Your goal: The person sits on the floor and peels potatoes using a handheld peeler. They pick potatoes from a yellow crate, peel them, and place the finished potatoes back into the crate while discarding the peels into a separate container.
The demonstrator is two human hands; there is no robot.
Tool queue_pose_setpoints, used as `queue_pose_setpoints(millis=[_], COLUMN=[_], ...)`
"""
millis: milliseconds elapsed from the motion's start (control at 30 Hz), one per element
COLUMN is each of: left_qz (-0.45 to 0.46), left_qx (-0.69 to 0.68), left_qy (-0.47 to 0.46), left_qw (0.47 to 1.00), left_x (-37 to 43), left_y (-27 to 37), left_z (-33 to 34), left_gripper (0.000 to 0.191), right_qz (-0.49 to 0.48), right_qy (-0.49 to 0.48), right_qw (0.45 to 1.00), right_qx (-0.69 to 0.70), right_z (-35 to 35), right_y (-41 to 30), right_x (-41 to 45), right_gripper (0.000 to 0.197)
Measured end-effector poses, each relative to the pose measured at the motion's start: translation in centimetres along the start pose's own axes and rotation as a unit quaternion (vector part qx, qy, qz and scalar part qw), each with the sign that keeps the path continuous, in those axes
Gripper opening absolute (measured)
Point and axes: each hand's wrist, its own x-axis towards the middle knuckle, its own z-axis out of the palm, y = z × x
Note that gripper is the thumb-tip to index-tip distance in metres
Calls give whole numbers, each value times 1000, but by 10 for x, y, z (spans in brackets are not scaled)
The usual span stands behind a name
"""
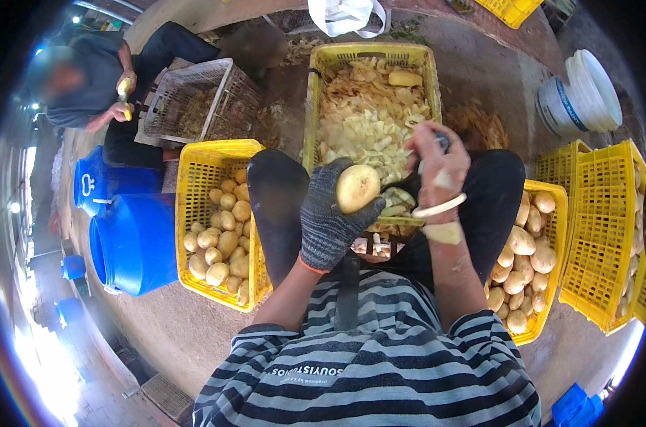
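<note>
My left hand, in a grey knit glove with an orange cuff, holds a pale tan potato with a brownish spot. To its right, my bare right hand is closed around a dark-handled tool. Its working end is blurred and partly hidden, so I cannot tell its exact kind. Scraps of peel cling to the right wrist around a pale bangle. Both hands are over the near end of a yellow plastic crate full of potato peelings. A pale potato lies on the peelings.
Potatoes fill a yellow crate at left and another at right. Blue plastic barrels stand further left. A person sits upper left by a grey crate, holding a potato. A white bucket and stacked crates are at right.
</note>
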Motion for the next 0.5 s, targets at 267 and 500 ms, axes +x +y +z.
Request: queue_pose_setpoints(millis=[267,500], left_qz=[-57,-67], left_qx=[-66,-11], left_qy=[-48,-100], left_qw=[995,993], left_x=[-23,-38], left_y=[-18,-33], left_z=[14,23], left_gripper=[64,65], right_qz=[48,118], right_qy=[-43,-103], right_qw=[995,987], right_qx=[82,-18], right_z=[30,13], right_y=[-10,46], right_x=[-30,2], right_gripper=[20,21])
